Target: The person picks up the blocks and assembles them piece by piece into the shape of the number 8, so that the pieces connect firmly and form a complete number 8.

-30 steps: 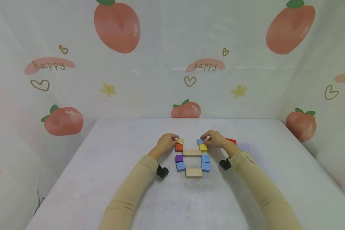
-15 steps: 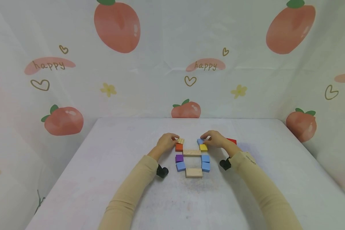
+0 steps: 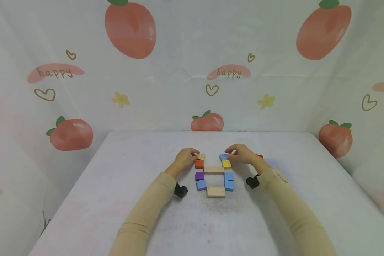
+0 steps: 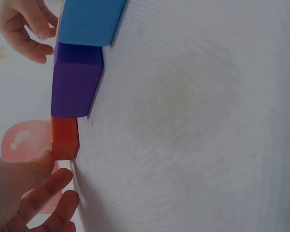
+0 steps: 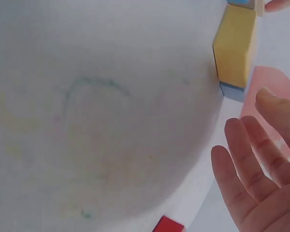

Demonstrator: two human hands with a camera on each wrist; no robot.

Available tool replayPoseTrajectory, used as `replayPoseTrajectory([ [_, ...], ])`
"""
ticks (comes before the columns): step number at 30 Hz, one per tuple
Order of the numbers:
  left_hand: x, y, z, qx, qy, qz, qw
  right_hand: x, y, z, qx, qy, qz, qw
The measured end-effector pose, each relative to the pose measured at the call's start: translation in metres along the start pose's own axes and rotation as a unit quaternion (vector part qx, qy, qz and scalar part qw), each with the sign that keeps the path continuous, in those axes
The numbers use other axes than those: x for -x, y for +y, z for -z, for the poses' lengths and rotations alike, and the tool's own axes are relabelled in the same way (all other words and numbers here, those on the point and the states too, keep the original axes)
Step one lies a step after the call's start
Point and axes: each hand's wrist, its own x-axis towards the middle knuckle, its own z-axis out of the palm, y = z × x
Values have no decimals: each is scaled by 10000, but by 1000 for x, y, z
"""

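Note:
My left hand [image 3: 185, 158] is at the far end of the left row, its thumb and fingertips at a small striped wooden block [image 3: 201, 156] behind a red block [image 3: 199, 164]. The left wrist view shows the red block [image 4: 65, 138] beside the thumb; the striped one is mostly hidden there. My right hand [image 3: 241, 154] is just right of a blue block [image 3: 223, 157], behind a yellow block [image 3: 226, 164]. In the right wrist view its fingers [image 5: 241, 164] are spread and hold nothing, apart from the blue block [image 5: 231, 91].
A long wooden block [image 3: 213, 170] bridges the two rows. Nearer are a purple block [image 3: 200, 176], several blue blocks [image 3: 228, 185] and a wooden block [image 3: 216, 192]. A red piece [image 3: 260, 156] lies behind my right wrist. The white table [image 3: 140, 160] meets a printed backdrop.
My right hand has let go of the far blue block and drawn slightly right and away from it. The left hand and the blocks stay where they were.

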Motion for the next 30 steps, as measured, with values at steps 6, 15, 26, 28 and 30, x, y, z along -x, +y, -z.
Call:
replayPoseTrajectory([
  [6, 0, 0, 0, -14, 29, -43, 10000, 4, 11, 4, -76, 213, 18, 9997],
  [15, 0, -1, -2, 14, 23, -27, 10000, 17, 28, 15, -83, 558, -69, 9984],
  [26, 2, 0, 0, 10, 38, -70, 10000, 41, 57, 33, -27, 901, -574, 9943],
  [28, 2, 0, 0, -8, 43, -68, 10000, 44, 62, 34, -36, 902, -672, 9936],
  [30, 1, 0, 0, -26, 57, -80, 9999, 46, 65, 35, -55, 896, -745, 9932],
])
